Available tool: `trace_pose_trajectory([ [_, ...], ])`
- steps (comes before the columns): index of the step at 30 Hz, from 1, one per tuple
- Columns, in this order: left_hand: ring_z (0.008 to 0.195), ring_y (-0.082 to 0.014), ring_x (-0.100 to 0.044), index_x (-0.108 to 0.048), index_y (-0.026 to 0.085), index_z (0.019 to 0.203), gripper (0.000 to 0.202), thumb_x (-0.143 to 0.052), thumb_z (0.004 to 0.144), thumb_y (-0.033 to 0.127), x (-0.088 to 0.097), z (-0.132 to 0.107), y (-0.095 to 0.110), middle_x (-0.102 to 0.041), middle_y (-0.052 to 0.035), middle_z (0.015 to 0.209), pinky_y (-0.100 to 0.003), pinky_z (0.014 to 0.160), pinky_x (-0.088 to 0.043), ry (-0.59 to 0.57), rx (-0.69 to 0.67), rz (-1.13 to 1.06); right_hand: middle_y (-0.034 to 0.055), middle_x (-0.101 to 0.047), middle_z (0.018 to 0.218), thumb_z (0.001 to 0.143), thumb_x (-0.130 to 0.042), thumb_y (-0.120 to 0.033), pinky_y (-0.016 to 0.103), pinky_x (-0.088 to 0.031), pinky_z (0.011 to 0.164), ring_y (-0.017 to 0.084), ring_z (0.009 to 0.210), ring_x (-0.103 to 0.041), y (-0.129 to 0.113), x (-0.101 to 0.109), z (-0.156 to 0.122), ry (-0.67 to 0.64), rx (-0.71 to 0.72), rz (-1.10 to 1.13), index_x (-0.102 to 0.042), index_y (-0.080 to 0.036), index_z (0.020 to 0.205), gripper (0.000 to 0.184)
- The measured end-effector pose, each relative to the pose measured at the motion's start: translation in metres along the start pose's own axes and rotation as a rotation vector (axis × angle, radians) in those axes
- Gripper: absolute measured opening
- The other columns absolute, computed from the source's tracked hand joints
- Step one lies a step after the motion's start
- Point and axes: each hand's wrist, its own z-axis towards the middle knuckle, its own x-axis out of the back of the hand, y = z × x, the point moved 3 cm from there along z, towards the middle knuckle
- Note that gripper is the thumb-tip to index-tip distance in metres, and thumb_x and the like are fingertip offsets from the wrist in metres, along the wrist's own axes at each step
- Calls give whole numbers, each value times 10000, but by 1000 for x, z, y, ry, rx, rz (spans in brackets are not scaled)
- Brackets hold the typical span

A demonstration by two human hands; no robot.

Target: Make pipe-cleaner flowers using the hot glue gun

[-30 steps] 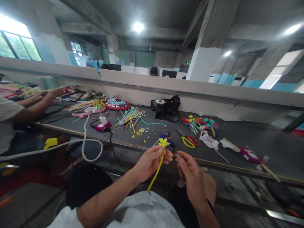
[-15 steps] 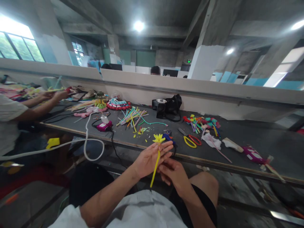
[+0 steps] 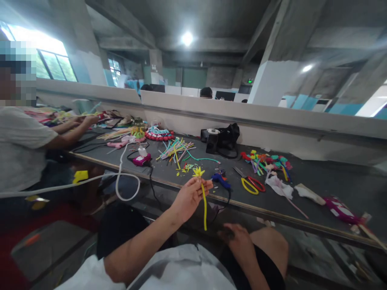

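A yellow flower [image 3: 198, 172] with spiky petals and a long, slightly bent stem stands above the table's front edge. My left hand [image 3: 189, 199] is closed around the stem just below the petals. Lower down, over my lap, my right hand [image 3: 238, 243] is apart from the flower, its fingers loosely spread and somewhat blurred, with nothing visible in them. Just beyond my left hand a blue glue gun [image 3: 221, 181] lies on the table. Scissors [image 3: 250, 182] with one yellow and one red handle rest to its right.
Coloured stems [image 3: 177, 151] lie heaped on the dark table [image 3: 193, 188], with yellow scraps nearby. Finished colourful flowers [image 3: 267, 161] are piled at right. A black bag [image 3: 228, 139] stands against the partition. A white cable [image 3: 121, 177] loops at left, near a co-worker's arms [image 3: 74, 129].
My right hand has come away from the flower and dropped toward my lap. My left hand's fingers have curled more around the stem. The view has shifted slightly left.
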Motion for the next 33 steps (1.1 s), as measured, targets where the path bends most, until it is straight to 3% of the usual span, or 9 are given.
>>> trace_pose_trajectory([
  [4, 937, -203, -678, -604, 163, 810, 186, -733, 777, 293, -12, -1, -10, -722, -69, 910, -301, 861, -463, 11, -85, 57, 54, -706, 978, 851, -612, -439, 357, -482, 874, 215, 951, -630, -60, 2, 6, -57, 102, 17, -736, -270, 969, 240],
  [8, 861, -151, -645, -619, 168, 842, 205, -695, 812, 356, -19, -5, -16, -700, -47, 890, -248, 794, -456, 3, -154, 133, 35, -690, 951, 885, -599, -377, 304, -491, 805, 180, 882, -631, -113, -9, 18, -133, 224, 126, -704, -255, 969, 182],
  [13, 761, -129, -621, -618, 180, 831, 242, -698, 795, 405, -21, -8, -22, -674, -19, 855, -244, 757, -464, 3, -116, 132, 19, -647, 800, 903, -564, -347, 291, -457, 735, 169, 793, -591, -127, -29, 18, -132, 250, 96, -644, -228, 814, 169],
  [17, 802, -140, -638, -616, 177, 824, 212, -711, 785, 363, -18, -7, -16, -659, -16, 827, -254, 803, -466, 6, -127, 134, 7, -567, 750, 948, -425, -307, 270, -429, 678, 149, 714, -541, -109, -19, 2, -63, 235, 107, -541, -225, 782, 219],
  [21, 620, -89, -571, -586, 167, 768, 226, -745, 734, 324, 7, -1, 2, -573, 29, 664, -218, 662, -472, 124, -184, 151, 49, -630, 803, 959, -336, -353, 303, -440, 733, 179, 766, -579, -48, -10, -22, -32, 105, -61, -590, -226, 800, 326],
  [23, 490, -43, -468, -568, 162, 753, 235, -749, 714, 308, 23, 3, 8, -520, 56, 616, -173, 513, -398, 168, -174, 147, 32, -590, 627, 869, -519, -394, 307, -436, 665, 187, 660, -563, -16, -18, -32, -128, 91, -110, -567, -233, 599, 318],
  [25, 380, -8, -307, -565, 157, 752, 232, -739, 720, 306, 35, 7, 8, -448, 88, 553, -159, 412, -288, 188, -142, 156, 53, -668, 714, 765, -650, -384, 333, -469, 692, 222, 722, -615, 8, -28, -35, -185, 78, -131, -674, -241, 696, 160],
  [29, 349, -4, -177, -579, 149, 760, 245, -739, 722, 331, 41, 18, 0, -322, 119, 482, -162, 364, -152, 173, -48, 168, 71, -724, 960, 837, -586, -375, 362, -524, 792, 237, 885, -671, 24, -39, -13, -222, 54, -121, -713, -239, 1017, 259],
  [33, 370, -10, -182, -603, 145, 773, 265, -741, 726, 366, 28, 32, 1, -324, 110, 482, -165, 375, -147, 115, -1, 162, 66, -718, 1038, 911, -504, -402, 325, -536, 779, 211, 919, -675, 16, -28, 35, -180, 51, -99, -689, -241, 1057, 285],
])
